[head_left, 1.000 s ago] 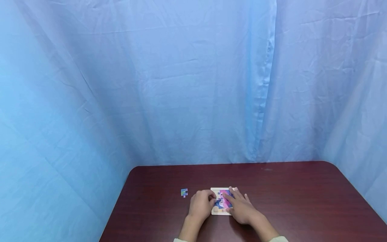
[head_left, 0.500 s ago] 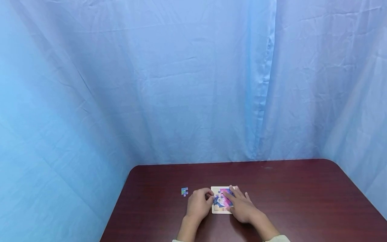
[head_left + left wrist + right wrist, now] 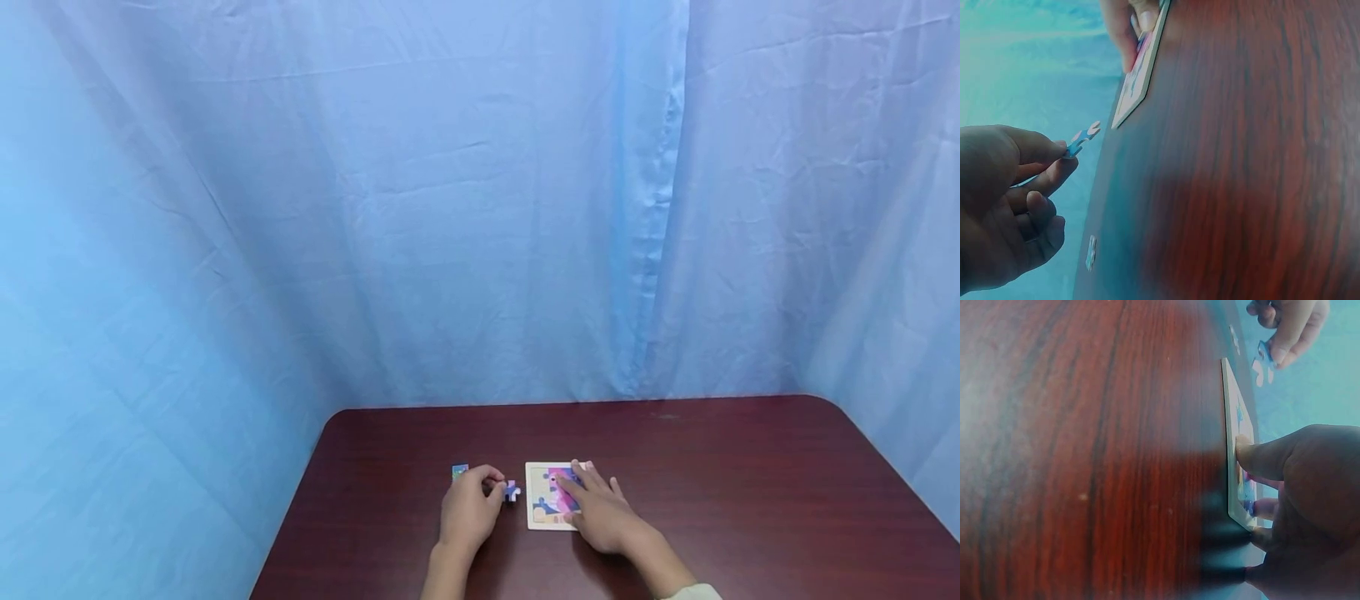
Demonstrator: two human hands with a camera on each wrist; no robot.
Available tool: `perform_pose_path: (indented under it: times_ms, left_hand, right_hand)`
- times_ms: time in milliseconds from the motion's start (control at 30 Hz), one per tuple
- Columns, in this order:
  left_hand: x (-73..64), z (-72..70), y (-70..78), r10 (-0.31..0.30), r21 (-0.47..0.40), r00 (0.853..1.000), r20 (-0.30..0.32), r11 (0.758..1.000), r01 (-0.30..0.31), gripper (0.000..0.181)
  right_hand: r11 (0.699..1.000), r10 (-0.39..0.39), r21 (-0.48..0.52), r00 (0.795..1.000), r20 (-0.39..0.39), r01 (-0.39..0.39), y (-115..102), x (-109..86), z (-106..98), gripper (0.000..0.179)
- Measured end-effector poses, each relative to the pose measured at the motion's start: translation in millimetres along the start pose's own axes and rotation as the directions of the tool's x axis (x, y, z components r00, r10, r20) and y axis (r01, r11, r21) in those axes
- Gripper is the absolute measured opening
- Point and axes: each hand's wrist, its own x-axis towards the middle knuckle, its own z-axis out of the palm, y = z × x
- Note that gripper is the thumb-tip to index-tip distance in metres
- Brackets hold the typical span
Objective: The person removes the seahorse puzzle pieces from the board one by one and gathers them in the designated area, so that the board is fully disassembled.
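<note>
My left hand [image 3: 469,508] pinches a jigsaw puzzle piece [image 3: 512,492] between thumb and fingertip. In the left wrist view this piece [image 3: 1082,140] is held above the table, apart from the board. To its right lies a square puzzle board [image 3: 534,525] with a pale frame and a pink and blue picture. Bare tan backing shows along the board's left side. My right hand [image 3: 597,510] rests on the board with fingers spread, covering its right part. A second puzzle piece [image 3: 459,470], blue and green, lies on the table, partly hidden behind the left hand.
The dark red wooden table [image 3: 735,492] has rounded far corners. Light blue curtains [image 3: 480,250] hang behind it and along both sides.
My left hand has moved left, away from the board, carrying a puzzle piece off it and exposing more tan backing. The right hand has stayed on the board.
</note>
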Motion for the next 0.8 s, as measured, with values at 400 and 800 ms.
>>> perform_pose_path:
  times_ms: [400, 800]
  left_hand:
    - [-4.7, -13.2, -23.5, -0.043, 0.051, 0.997, -0.059, 0.998, 0.046, 0.006]
    - [-2.0, -20.7, -38.4, -0.108, 0.152, 0.988, -0.109, 0.981, 0.124, 0.006]
  right_hand:
    - [1.0, -0.01, 0.002, 1.0, -0.021, 0.01, -1, -2.0, 2, 0.058]
    - [1.0, 0.007, 0.012, 1.0, 0.009, -0.007, -2, -3.1, -1, 0.058]
